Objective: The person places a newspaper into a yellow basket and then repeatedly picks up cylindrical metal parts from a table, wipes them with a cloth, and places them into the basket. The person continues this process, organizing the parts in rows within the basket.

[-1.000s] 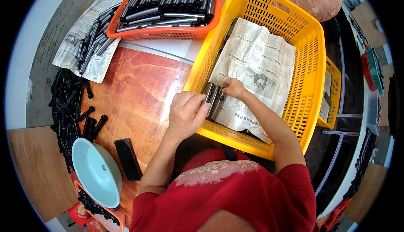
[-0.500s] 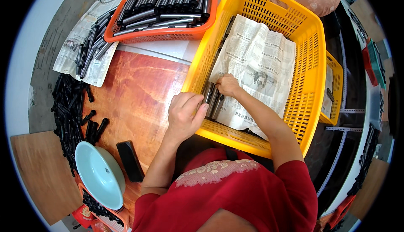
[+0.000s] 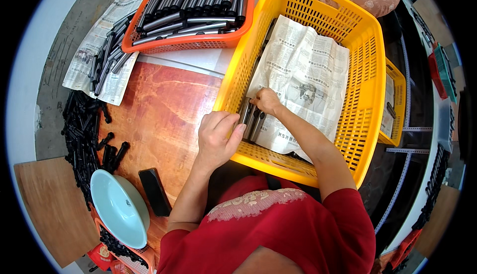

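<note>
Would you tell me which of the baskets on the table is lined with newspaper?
The large yellow basket, where both hands rest; a newspaper sheet covers its floor. The orange basket holds only metal rods.

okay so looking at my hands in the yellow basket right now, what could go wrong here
The metal rods lie loose by the yellow basket wall, under your right hand; they could roll apart or pinch a finger against the slotted side. Your left hand rests on the rim, so leaning on it might tip the basket. The newspaper lining may crumple or tear under sliding rods.
</note>
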Available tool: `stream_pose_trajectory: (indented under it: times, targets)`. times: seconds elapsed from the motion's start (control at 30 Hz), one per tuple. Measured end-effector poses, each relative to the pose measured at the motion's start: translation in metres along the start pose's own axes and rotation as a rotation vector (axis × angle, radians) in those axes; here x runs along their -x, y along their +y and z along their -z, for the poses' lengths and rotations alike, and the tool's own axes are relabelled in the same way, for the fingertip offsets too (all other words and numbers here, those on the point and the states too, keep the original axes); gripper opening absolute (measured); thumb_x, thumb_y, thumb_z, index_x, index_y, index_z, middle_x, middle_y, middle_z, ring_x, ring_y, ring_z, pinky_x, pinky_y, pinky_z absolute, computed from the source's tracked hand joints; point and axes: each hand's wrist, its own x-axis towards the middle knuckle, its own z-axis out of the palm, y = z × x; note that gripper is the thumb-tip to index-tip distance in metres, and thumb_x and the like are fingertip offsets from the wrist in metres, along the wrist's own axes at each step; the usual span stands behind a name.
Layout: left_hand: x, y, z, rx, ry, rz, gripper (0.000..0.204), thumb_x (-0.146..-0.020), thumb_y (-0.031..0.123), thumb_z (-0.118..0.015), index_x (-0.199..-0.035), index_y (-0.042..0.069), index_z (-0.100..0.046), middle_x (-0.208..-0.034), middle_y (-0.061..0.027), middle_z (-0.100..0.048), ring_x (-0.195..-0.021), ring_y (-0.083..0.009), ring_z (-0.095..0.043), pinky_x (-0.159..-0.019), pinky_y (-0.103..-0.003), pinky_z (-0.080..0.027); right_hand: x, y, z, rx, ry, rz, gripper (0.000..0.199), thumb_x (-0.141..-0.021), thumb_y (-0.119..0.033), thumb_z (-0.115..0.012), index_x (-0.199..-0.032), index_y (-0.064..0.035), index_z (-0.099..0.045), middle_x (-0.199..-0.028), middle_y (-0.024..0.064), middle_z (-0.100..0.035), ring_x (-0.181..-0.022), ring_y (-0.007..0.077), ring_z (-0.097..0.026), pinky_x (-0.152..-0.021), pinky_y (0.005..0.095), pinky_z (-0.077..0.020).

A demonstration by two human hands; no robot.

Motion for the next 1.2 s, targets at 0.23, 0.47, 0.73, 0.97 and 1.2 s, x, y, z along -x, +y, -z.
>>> stream_pose_trajectory:
  times: [0.23,0.47,0.73,0.97,1.2]
  targets:
    - [0.001,0.000,0.001,-0.007,-0.022,0.029,0.019,-0.073,0.005,-0.069,-0.090,-0.002,-0.064,-0.084,-0.0136,-0.061,-0.078,-0.0294,-0.058,-0.071,-0.036,-0.045,0.007,-0.021,0.017,0.057,-0.042,-0.024,0.037,-0.084,-0.035,-0.063,-0.079,0.0006,-0.068,-0.082,0.0206,-0.064,-0.080,0.0351,-0.061,-0.076,0.0414,-0.0492]
    - [0.000,0.002,0.001,-0.003,-0.030,0.019,0.019,-0.073,0.005,-0.069,-0.090,-0.002,-0.064,-0.084,-0.0138,-0.061,-0.078,-0.0298,-0.058,-0.071,-0.037,-0.045,-0.004,-0.016,0.003,0.131,0.057,0.097,0.030,-0.086,-0.030,-0.057,-0.084,-0.0025,-0.068,-0.093,0.0142,-0.065,-0.094,0.0318,-0.059,-0.083,0.0403,-0.0474]
    - [-0.001,0.002,0.001,-0.004,-0.024,0.012,0.019,-0.073,0.005,-0.070,-0.089,-0.002,-0.064,-0.083,-0.0138,-0.061,-0.077,-0.0298,-0.058,-0.070,-0.037,-0.045,-0.008,-0.029,-0.001,0.218,0.023,0.067,0.025,-0.085,-0.027,-0.057,-0.082,-0.0051,-0.069,-0.090,0.0149,-0.066,-0.089,0.0342,-0.059,-0.081,0.0441,-0.0458]
    - [-0.001,0.002,0.000,-0.002,-0.023,0.014,0.018,-0.073,0.006,-0.069,-0.089,-0.002,-0.064,-0.083,-0.0138,-0.061,-0.077,-0.0299,-0.058,-0.070,-0.037,-0.045,-0.004,-0.035,0.010,0.186,-0.052,-0.023,0.032,-0.086,-0.032,-0.059,-0.086,-0.0020,-0.068,-0.096,0.0146,-0.066,-0.093,0.0322,-0.060,-0.081,0.0406,-0.0473]
    - [-0.001,0.003,0.000,-0.006,-0.015,0.008,0.018,-0.073,0.005,-0.069,-0.088,-0.002,-0.063,-0.083,-0.0141,-0.061,-0.077,-0.0300,-0.058,-0.069,-0.037,-0.045,-0.004,-0.029,0.032,0.028,-0.128,-0.077,0.031,-0.085,-0.030,-0.059,-0.090,-0.0009,-0.068,-0.097,0.0186,-0.065,-0.091,0.0334,-0.061,-0.082,0.0399,-0.0491]
